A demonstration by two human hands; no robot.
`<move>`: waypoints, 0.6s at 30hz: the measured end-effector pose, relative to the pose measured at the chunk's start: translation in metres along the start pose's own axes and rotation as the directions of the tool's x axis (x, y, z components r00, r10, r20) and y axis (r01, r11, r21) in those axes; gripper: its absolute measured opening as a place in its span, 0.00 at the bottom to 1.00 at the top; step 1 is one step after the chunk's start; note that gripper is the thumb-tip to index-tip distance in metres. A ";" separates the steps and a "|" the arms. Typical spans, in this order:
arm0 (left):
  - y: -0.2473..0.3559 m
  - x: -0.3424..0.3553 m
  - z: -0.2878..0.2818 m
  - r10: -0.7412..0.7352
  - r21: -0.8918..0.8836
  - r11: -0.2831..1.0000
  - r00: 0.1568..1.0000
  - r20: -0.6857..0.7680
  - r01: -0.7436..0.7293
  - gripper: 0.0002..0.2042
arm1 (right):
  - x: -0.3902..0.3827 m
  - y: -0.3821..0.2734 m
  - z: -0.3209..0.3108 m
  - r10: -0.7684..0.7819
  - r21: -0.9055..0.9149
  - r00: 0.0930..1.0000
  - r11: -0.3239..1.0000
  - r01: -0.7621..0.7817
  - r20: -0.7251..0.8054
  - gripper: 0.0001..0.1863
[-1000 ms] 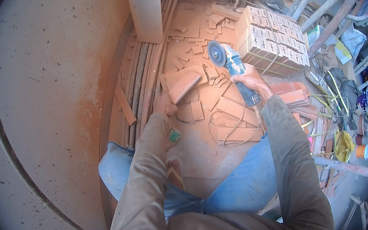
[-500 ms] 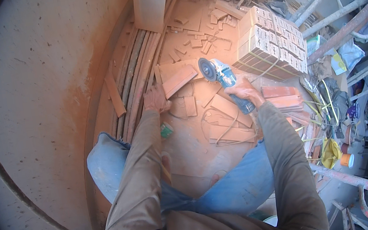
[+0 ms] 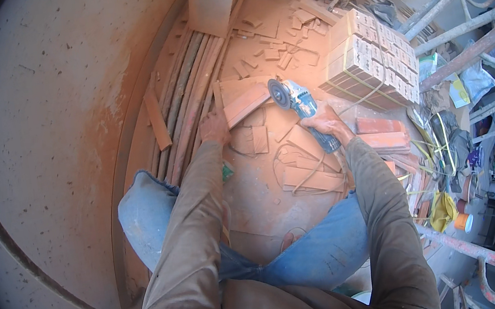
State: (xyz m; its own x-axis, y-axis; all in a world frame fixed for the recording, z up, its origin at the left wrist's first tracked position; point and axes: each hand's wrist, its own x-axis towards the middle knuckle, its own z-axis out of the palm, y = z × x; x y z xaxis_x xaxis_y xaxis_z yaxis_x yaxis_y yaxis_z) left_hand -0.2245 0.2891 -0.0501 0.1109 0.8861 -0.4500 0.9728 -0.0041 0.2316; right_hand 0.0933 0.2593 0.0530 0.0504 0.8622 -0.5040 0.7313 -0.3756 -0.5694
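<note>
My right hand (image 3: 326,123) grips a teal angle grinder (image 3: 302,103), its grey disc tilted up beside the right end of a reddish strip (image 3: 246,103). My left hand (image 3: 213,127) is at that strip's left end, fingers curled; what they hold is too small to make out. The strip rests on dusty tan boards and cut pieces (image 3: 305,174), with a cord looping over them. A small green object (image 3: 226,170) lies below my left wrist, partly behind my sleeve.
A strapped stack of boxes (image 3: 365,63) stands right of the grinder. Long strips (image 3: 188,99) run along the curved left wall (image 3: 49,152), beside an upright panel (image 3: 211,0). Metal scaffold tubes (image 3: 463,58), bags, reddish pieces (image 3: 378,132) and clutter fill the right side.
The grinder in my right hand has moved down and left, nearer the reddish strip. My left hand has moved up toward the strip's left end.
</note>
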 end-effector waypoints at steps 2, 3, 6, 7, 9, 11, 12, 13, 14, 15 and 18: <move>0.002 -0.001 -0.004 0.005 -0.009 1.000 1.000 0.010 -0.005 0.32 | 0.002 0.004 0.002 -0.048 -0.006 0.998 0.999 0.048 -0.037 0.25; 0.001 0.000 -0.003 0.002 -0.010 1.000 1.000 0.013 -0.002 0.33 | 0.003 0.005 0.003 -0.045 -0.006 0.998 0.999 0.045 -0.032 0.25; -0.002 0.003 -0.001 -0.002 -0.009 1.000 1.000 0.024 0.002 0.33 | 0.004 0.004 0.004 -0.044 0.003 0.999 0.999 0.044 -0.022 0.27; -0.003 0.003 0.000 -0.001 -0.006 1.000 1.000 0.027 0.001 0.33 | 0.004 0.004 0.004 -0.049 0.011 0.999 0.999 0.049 -0.023 0.27; -0.004 0.005 0.001 -0.005 -0.012 1.000 0.999 0.032 0.005 0.34 | 0.004 0.003 0.004 -0.042 0.008 0.999 0.999 0.042 -0.022 0.28; -0.003 0.006 0.000 -0.015 -0.026 1.000 0.999 0.038 0.016 0.34 | 0.007 0.005 0.004 -0.017 -0.012 1.000 1.000 0.017 -0.019 0.28; -0.002 0.006 -0.002 -0.009 -0.032 0.999 0.999 0.047 0.011 0.34 | 0.008 0.008 0.004 -0.030 -0.013 0.999 0.999 0.030 -0.027 0.28; 0.000 0.006 -0.004 -0.004 -0.038 0.999 0.998 0.056 0.006 0.35 | 0.010 0.012 0.004 -0.044 -0.015 0.998 0.999 0.043 -0.034 0.28; 0.000 0.005 -0.005 -0.003 -0.042 0.999 0.998 0.065 0.006 0.35 | 0.011 0.012 0.005 -0.059 -0.015 0.998 0.998 0.058 -0.038 0.28; -0.001 0.006 -0.004 -0.005 -0.041 0.999 0.998 0.067 0.007 0.35 | 0.012 0.012 0.006 -0.059 -0.012 0.998 0.998 0.059 -0.036 0.28; -0.004 0.006 -0.003 -0.009 -0.031 0.999 0.998 0.064 0.011 0.35 | 0.011 0.009 0.006 -0.066 0.004 0.997 0.998 0.066 -0.028 0.27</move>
State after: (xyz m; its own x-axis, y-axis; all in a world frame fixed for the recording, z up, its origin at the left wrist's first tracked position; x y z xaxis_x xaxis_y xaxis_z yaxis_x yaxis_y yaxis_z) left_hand -0.2281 0.2961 -0.0512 0.1150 0.8547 -0.5063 0.9672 0.0199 0.2533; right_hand 0.0962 0.2630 0.0382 0.0210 0.8945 -0.4466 0.7303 -0.3188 -0.6042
